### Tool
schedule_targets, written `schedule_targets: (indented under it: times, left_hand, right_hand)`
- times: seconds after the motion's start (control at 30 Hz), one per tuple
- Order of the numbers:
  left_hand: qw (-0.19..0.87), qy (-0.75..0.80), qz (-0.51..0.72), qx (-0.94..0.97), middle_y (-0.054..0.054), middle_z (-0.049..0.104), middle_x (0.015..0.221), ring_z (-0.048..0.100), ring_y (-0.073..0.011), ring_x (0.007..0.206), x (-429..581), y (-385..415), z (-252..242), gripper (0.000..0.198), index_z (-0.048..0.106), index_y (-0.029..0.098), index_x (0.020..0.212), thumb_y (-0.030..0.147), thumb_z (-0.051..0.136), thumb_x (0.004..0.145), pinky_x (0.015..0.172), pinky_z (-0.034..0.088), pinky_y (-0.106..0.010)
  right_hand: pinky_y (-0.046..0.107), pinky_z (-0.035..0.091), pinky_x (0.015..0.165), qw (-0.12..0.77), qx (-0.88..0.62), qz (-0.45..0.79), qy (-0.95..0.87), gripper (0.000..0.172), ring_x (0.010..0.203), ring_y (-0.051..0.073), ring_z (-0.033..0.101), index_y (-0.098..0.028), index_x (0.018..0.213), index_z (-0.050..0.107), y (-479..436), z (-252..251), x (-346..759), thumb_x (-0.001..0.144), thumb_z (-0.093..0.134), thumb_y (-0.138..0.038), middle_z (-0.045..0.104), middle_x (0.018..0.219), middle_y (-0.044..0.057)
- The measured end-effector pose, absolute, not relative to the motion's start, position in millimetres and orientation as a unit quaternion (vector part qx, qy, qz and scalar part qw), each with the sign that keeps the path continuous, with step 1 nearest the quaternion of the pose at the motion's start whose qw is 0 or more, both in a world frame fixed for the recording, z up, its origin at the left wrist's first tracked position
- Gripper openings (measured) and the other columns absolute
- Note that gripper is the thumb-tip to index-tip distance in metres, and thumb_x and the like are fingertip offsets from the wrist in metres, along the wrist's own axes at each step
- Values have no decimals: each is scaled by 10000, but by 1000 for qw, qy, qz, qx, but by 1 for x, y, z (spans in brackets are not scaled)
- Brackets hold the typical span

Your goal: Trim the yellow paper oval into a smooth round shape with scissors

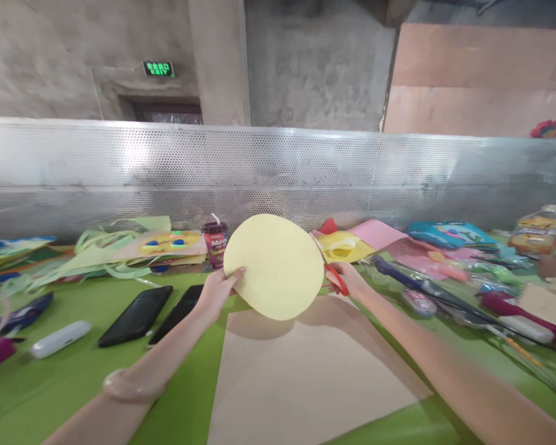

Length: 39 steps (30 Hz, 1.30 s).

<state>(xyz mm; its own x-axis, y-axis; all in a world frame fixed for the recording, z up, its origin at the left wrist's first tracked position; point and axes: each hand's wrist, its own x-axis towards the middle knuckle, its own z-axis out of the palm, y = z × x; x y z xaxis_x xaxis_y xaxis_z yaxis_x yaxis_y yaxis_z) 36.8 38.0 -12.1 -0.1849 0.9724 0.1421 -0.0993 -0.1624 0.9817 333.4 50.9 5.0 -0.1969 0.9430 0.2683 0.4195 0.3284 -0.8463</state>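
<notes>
A round sheet of pale yellow paper [274,266] is held up in front of me. My left hand [220,289] pinches its left edge, with the thumb on the near face. At the right edge of the paper, my right hand [346,280] is closed around red-handled scissors [337,279]. The scissor blades point up and left along the rim; whether they are apart I cannot tell. Below the paper, a large beige sheet [306,377] lies flat on the green table [180,395].
Two black phones [136,315] and a white oblong case [60,339] lie at left. A drink cup [214,242] stands behind the paper near pale green strips [99,247]. At right are a dark long-handled thing [398,272], cables and a bottle [540,228]. A perforated metal panel [176,167] runs behind.
</notes>
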Motion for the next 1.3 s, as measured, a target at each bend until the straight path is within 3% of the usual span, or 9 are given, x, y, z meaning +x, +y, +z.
schedule_targets:
  times: [1.3]
  left_hand:
    - [402,494,596,489,-70,685,872,639,-176,742,34,42,-15,177,642,110,867,227,604,739,652,528,-255]
  right_hand:
    - [193,346,356,400,-497,304,-708,140,336,85,440,-169,565,463,49,7,332,690,486,-228,433,370,-56]
